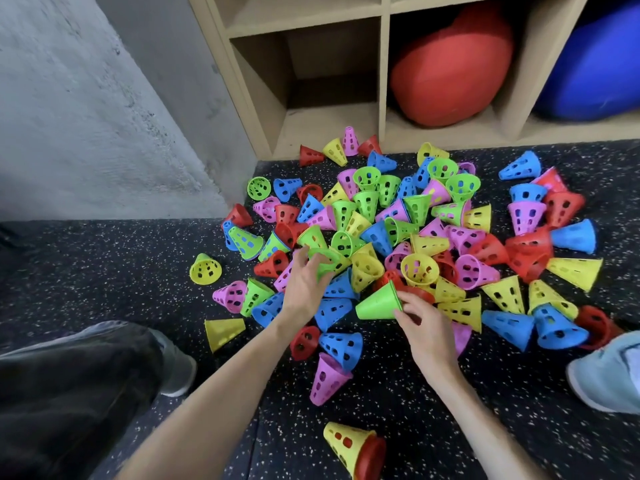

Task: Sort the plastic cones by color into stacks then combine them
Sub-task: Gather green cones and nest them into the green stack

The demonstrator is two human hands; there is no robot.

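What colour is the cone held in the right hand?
Green; the cone in the right hand shows in the head view.

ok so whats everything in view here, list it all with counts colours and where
plastic cones: dozens, too many to count; red, yellow, green, blue and pink, loose in a pile on the floor before the shelf
nested pair: one yellow cone over a red one, lying apart at the near edge
green cone: one, on its side at the pile's near edge, in the right hand
shelf unit: one, light wood, cubbies, at the back
red ball: one, in a middle cubby
blue ball: one, in the right cubby
floor: black, speckled
wall: grey, on the left
shoes: grey left, light blue right
left hand: reaching onto green cones in the pile
right hand: pinching the green cone's rim
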